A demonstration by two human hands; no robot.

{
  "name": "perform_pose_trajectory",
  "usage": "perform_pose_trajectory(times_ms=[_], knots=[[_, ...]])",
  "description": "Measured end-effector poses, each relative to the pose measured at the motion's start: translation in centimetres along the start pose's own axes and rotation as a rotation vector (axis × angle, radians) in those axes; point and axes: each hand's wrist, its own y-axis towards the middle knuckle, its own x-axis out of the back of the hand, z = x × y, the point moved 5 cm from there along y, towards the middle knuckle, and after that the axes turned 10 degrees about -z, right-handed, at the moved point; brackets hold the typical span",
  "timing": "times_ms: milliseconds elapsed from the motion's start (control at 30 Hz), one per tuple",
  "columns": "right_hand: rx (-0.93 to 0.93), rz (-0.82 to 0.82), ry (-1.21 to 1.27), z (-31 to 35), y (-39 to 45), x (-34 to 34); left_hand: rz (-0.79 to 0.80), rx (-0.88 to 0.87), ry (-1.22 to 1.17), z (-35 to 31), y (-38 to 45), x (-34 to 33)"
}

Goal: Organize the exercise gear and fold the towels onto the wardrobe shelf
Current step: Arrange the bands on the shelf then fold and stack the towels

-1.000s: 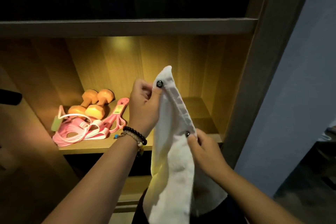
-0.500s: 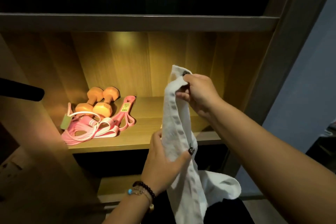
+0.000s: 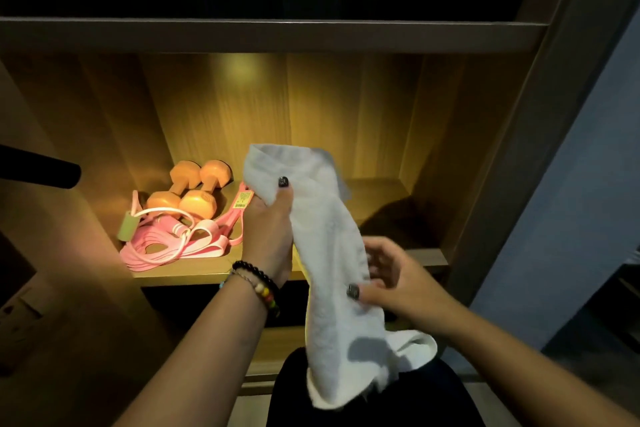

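A white towel [image 3: 329, 239] hangs lengthwise in front of the lit wardrobe shelf [image 3: 207, 269]. My left hand [image 3: 268, 229] grips its top end, thumb pressed over the cloth. Lower down, my right hand [image 3: 391, 282] pinches the towel's right edge with the thumb, its other fingers spread loosely behind. The towel's bottom end bunches over my dark-clothed lap. Two orange dumbbells [image 3: 188, 191] lie side by side at the shelf's back left. In front of them a pink resistance band and a skipping rope [image 3: 173, 243] lie in a tangle.
The shelf's right half [image 3: 381, 198] is bare wood in shadow. An upper shelf board [image 3: 270, 35] runs across above. A dark rod [image 3: 38, 170] juts in from the left. The wardrobe's side post [image 3: 540, 114] and a blue-grey wall [image 3: 588, 184] stand at right.
My hands swapped heights: the left hand went up to the towel's top end, the right hand came down to its middle edge. The towel now hangs lower and more bunched.
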Motion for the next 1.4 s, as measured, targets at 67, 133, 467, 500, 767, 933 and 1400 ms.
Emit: perform_pose_trajectory(times_ms=[67, 133, 467, 500, 767, 933, 1400], knots=[[-0.046, 0.021, -0.225, -2.4, -0.8, 0.7, -0.039, -0.001, -0.025, -0.6, 0.6, -0.8], [-0.051, -0.059, -0.378, -3.9, -0.9, 2.0, -0.082, 0.003, -0.067, -1.0, 1.2, -1.3], [0.299, -0.412, -0.128, 9.2, 4.0, 8.8, 0.060, -0.188, 0.457, -0.2, 0.0, -3.2], [0.334, -0.367, -0.189, 10.3, 4.2, 8.3, 0.133, -0.301, 0.570, -0.3, -1.0, -4.1], [0.395, -0.293, -0.146, 12.1, 3.8, 6.8, 0.606, -0.239, 0.439, 0.4, -1.8, -7.3], [0.323, -0.378, 0.063, 9.6, 3.0, 7.9, 0.585, -0.175, 0.378, 0.9, -1.7, -8.1], [0.194, -0.521, -0.176, 1.6, 6.2, 7.1, 0.102, -0.232, 0.423, -2.3, 2.3, -3.6]])
